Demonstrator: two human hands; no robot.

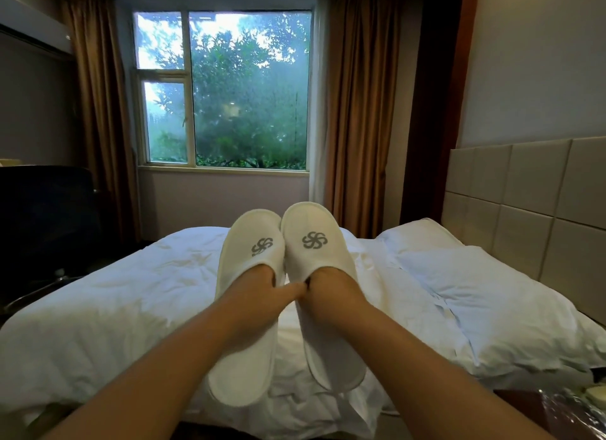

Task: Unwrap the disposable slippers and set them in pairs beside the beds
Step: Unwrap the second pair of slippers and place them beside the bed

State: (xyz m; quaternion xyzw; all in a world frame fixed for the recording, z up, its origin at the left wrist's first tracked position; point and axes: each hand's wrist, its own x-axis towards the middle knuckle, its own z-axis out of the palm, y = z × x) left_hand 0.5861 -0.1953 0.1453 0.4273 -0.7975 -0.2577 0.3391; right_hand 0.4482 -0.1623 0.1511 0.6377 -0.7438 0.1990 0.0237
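Note:
Two white disposable slippers with a grey swirl logo are held up side by side in front of me, toes pointing up. My left hand (259, 295) is pushed inside the left slipper (249, 324), fingers hidden under its upper. My right hand (328, 292) is inside the right slipper (319, 242) in the same way. The two thumbs touch between the slippers. Both slippers are unwrapped and hang over the bed (114, 301).
The white bed has crumpled covers and two pillows (485, 295) against a padded headboard (524, 203) on the right. A window with brown curtains (357, 118) lies ahead. A dark chair (46, 216) stands at left. A nightstand corner with clear plastic wrap (570, 407) is at lower right.

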